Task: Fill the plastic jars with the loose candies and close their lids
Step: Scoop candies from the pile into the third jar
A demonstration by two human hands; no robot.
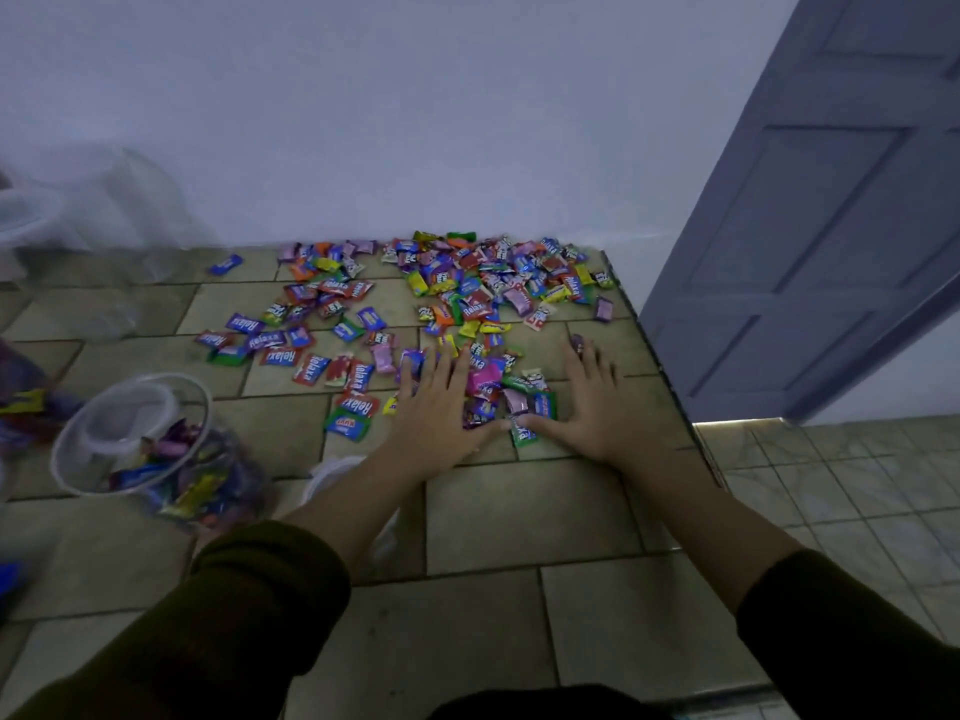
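Dozens of wrapped candies (467, 293) lie scattered over the tiled surface (493, 511), thickest against the back wall, and a small heap (493, 397) of them is penned between the two hands. The left hand (441, 407) and the right hand (582, 407) both lie flat, palms down and fingers straight, gripping nothing, with their thumbs nearly meeting on the near side of the heap. The likeliest slip is at the right: that hand works close to the surface's edge (654, 356), and a purple candy (577, 343) at its fingertips could be flicked over onto the floor (857, 485) by a careless sweep. The wrappers look slick and flat, so a scoop from this pose may let pieces slide out under the palms. The plastic jar (156, 449), open-mouthed and partly filled, stands well apart to the left, so a loose double handful would probably shed candies on the way, and a forearm swinging across could knock it. Whether it is upright or leaning I cannot tell. A white object (332, 472) under the left forearm may be a lid or a bag, and dragging it could scatter nearby sweets.
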